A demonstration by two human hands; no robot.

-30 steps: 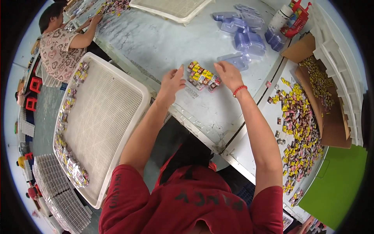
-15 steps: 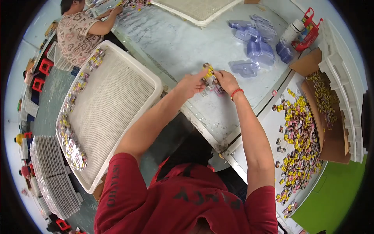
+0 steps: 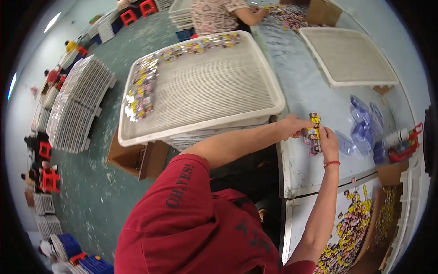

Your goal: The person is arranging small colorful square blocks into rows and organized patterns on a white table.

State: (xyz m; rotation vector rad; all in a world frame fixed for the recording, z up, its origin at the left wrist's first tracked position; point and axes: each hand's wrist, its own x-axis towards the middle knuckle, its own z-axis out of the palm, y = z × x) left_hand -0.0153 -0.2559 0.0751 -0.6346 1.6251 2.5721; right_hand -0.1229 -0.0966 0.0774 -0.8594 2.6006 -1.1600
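Over the near edge of the pale table (image 3: 299, 180), my left hand (image 3: 292, 127) and my right hand (image 3: 329, 142) are closed on a short row of small yellow, black and pink printed pieces (image 3: 313, 134). Its upper end rises above my fingers, while part of it is hidden behind them. A red bracelet (image 3: 332, 164) circles my right wrist. Left of my hands lies a large white mesh tray (image 3: 214, 86), where similar glossy pieces (image 3: 142, 86) line the far and left edges.
Clear blue-tinted plastic shells (image 3: 362, 130) lie right of my hands. A heap of loose pieces (image 3: 351, 228) covers the near right surface, beside a cardboard box (image 3: 374, 219). Another mesh tray (image 3: 351, 57) rests farther back. A person (image 3: 214, 16) sits beyond the near tray; stacked trays (image 3: 75, 107) stand left.
The view has swung left, bringing the large tray nearer the middle. Both hands still hold the row of pieces, now farther right in the picture.
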